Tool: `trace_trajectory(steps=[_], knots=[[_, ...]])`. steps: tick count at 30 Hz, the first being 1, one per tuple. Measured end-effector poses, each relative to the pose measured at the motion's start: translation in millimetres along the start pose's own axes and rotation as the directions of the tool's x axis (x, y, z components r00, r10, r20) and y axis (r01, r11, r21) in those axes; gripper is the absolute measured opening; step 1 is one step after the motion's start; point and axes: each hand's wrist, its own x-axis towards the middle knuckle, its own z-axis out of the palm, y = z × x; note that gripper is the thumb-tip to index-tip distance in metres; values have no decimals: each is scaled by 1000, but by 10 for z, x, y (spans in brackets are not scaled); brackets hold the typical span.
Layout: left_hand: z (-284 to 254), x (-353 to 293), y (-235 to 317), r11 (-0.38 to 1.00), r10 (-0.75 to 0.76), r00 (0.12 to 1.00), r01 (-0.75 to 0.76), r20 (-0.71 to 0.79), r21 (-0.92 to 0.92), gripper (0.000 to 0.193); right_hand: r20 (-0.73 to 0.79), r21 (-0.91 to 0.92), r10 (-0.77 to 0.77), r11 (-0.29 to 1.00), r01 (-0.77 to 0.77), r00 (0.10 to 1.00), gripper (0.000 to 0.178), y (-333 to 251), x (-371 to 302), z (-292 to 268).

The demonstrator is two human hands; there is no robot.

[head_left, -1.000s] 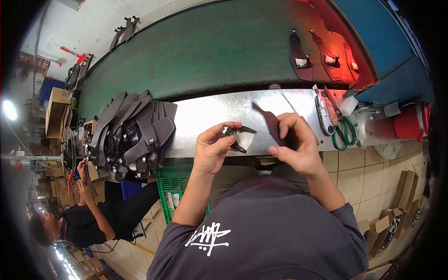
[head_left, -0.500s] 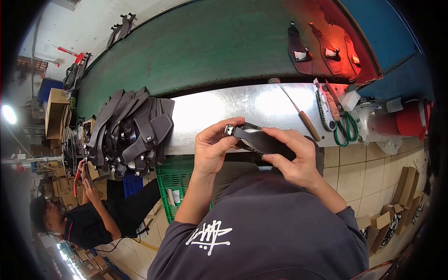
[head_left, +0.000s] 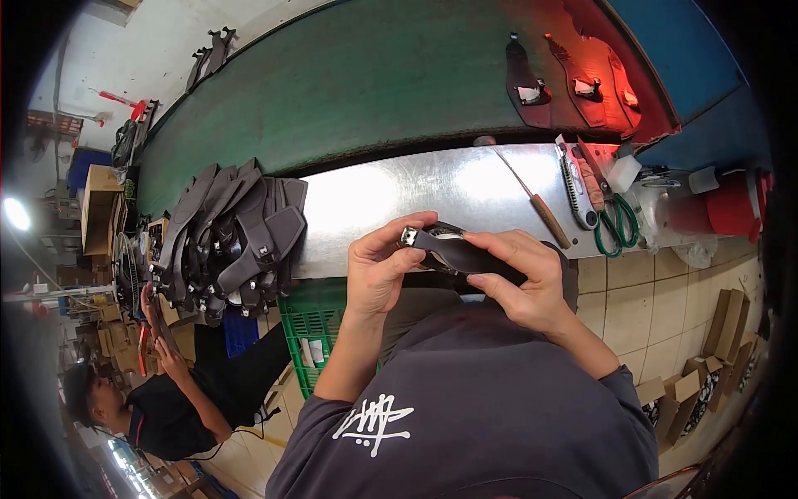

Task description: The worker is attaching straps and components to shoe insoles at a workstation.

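A dark grey, shaped strap piece with a shiny metal fitting at its left end is held up in front of my body, just off the near edge of the metal bench. My left hand pinches that left end, thumb below and fingers above the fitting. My right hand grips the wider right part between thumb and fingers. The piece is curved, with a pale, shiny inside surface partly showing between the hands. To the left, a heap of similar dark strap pieces with metal fittings lies on the bench.
On the metal bench lie a wooden-handled awl, a utility knife and green-handled scissors. Beyond runs a green conveyor belt carrying similar pieces under red light. A green crate stands below; a co-worker is at the left.
Both hands keep their hold on the strap piece, which has tilted slightly. The view has shifted a little. At the left, the co-worker's hands and head have moved.
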Motion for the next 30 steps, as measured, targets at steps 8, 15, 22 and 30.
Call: trace_trajectory(steps=[8,15,22,30], knots=[[-14,-2,-44,994,88,995,-90,37,59,38,6,-28,-26,999,26,1000,44,-24,21,-25],[-37,-21,-53,966,174,981,-187,84,180,41,65,-85,-55,995,61,996,42,-28,30,-54],[-80,-9,-84,926,211,963,-253,169,282,42,78,-116,-63,991,72,995,43,-31,49,-67],[-159,21,-59,923,176,949,-252,263,292,43,72,-250,-141,956,154,987,37,-68,31,-59]])
